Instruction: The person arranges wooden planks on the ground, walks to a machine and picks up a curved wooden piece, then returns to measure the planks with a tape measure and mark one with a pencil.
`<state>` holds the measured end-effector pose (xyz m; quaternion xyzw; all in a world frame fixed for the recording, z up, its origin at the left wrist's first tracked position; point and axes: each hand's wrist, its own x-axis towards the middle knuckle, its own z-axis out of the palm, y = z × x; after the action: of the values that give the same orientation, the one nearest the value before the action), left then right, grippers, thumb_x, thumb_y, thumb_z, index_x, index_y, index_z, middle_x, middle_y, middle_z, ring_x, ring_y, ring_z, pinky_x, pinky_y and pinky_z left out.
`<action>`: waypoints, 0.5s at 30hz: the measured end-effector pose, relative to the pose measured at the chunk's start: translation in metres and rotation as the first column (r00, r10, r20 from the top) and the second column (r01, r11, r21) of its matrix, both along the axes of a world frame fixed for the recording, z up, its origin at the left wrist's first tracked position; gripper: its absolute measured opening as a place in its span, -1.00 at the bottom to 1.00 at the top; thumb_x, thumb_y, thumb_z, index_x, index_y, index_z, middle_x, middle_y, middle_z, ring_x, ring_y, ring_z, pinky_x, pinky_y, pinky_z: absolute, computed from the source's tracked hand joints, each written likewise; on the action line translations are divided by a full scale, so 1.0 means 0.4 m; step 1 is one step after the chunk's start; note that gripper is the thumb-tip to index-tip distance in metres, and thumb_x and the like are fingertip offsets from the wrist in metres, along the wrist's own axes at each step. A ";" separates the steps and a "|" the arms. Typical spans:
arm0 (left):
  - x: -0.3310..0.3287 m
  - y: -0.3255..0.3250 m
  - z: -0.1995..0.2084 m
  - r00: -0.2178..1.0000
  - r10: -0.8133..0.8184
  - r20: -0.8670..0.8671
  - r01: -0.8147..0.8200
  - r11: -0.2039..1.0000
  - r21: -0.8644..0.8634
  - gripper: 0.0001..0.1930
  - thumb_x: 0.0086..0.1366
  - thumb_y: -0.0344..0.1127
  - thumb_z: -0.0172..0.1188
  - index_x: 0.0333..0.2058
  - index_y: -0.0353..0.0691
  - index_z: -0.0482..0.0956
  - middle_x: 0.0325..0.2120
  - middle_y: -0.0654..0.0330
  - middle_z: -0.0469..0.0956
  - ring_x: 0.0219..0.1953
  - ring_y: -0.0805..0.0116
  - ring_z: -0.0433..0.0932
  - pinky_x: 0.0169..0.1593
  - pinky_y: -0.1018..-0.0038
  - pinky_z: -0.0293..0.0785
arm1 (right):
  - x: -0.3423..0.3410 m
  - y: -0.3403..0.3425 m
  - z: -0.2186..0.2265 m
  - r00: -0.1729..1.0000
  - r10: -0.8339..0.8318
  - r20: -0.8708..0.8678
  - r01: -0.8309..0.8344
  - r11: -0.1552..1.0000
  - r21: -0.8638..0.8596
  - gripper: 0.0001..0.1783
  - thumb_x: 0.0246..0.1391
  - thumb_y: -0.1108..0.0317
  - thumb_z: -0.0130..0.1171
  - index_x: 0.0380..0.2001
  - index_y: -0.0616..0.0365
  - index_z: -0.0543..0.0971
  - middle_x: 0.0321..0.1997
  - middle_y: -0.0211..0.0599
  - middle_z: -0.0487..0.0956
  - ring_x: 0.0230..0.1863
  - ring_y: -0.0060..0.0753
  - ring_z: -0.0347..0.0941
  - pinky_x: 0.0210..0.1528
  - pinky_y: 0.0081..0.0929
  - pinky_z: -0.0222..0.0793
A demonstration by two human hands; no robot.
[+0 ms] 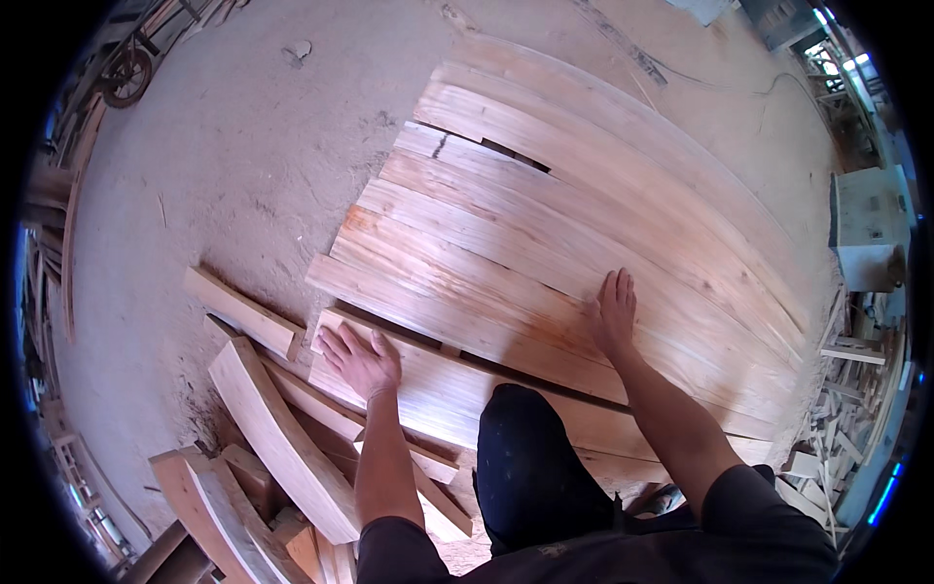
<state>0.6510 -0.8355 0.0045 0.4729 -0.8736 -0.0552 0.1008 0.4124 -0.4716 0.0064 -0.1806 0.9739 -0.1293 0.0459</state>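
Observation:
Several long pale wooden planks [467, 224] lie side by side before me, most edge to edge. My left hand [362, 362] rests with spread fingers on the left end of the nearer plank [428, 394]. A dark gap separates that plank from the one beyond it. Farther right, my right hand [613, 307] lies flat on the middle planks, fingers stretched out. Neither hand grips anything. A short dark mark [440, 146] crosses one plank near its far left end, and a narrow slot [516, 154] opens between two planks beside it.
Thick curved timbers [277, 433] and shorter wood pieces are piled at the lower left, close to my left forearm. My knee [520, 457] is at the planks' near edge. Wood offcuts [832, 448] and a pale metal box [871, 224] stand along the right. A wheel [126, 78] shows at the far left.

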 end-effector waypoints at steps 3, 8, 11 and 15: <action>0.014 -0.004 -0.005 0.999 -0.011 -0.047 0.011 1.000 0.011 -0.20 0.40 0.28 -0.30 0.26 -0.39 0.24 0.37 -0.32 -0.03 0.43 -0.29 -0.13 0.42 -0.09 -0.18 | 0.041 -0.095 -0.005 0.989 -0.096 -0.116 0.105 0.992 0.069 -0.10 0.15 0.10 0.04 0.35 0.50 -0.01 0.47 0.37 -0.08 0.50 0.38 -0.24 0.46 0.19 -0.37; -0.015 -0.050 -0.032 0.981 0.099 -0.169 -0.113 0.991 -0.077 -0.26 0.41 0.22 -0.17 0.24 -0.36 0.27 0.16 -0.22 0.30 0.22 -0.22 0.23 0.20 -0.10 0.13 | 0.038 -0.095 0.009 0.993 -0.095 -0.067 0.102 0.989 0.107 -0.03 0.09 0.09 0.07 0.35 0.56 -0.07 0.48 0.39 -0.13 0.51 0.38 -0.31 0.48 0.18 -0.46; -0.225 -0.221 -0.018 0.892 -0.225 -0.392 0.095 0.941 -0.324 -0.37 0.44 0.03 -0.03 0.25 -0.40 0.25 0.18 -0.22 0.30 0.16 -0.20 0.27 0.17 -0.08 0.17 | 0.038 -0.095 0.014 0.996 -0.074 -0.055 0.079 0.992 0.097 -0.06 0.12 0.11 0.01 0.35 0.56 -0.09 0.48 0.39 -0.16 0.51 0.39 -0.32 0.47 0.18 -0.46; -0.519 -0.433 0.011 0.943 -0.091 -0.321 0.236 0.863 0.448 -0.31 0.44 0.18 -0.17 0.14 -0.42 0.41 0.00 -0.33 0.50 0.08 -0.20 0.47 0.15 0.09 0.35 | 0.038 -0.116 0.015 0.996 -0.037 -0.077 0.043 0.995 0.086 -0.08 0.15 0.10 -0.04 0.35 0.57 -0.08 0.48 0.41 -0.15 0.50 0.42 -0.30 0.46 0.22 -0.43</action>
<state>0.4433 -1.0086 0.0091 0.3932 -0.8455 -0.3466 0.1016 0.4275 -0.5178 0.0122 -0.1635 0.9831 -0.0807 0.0145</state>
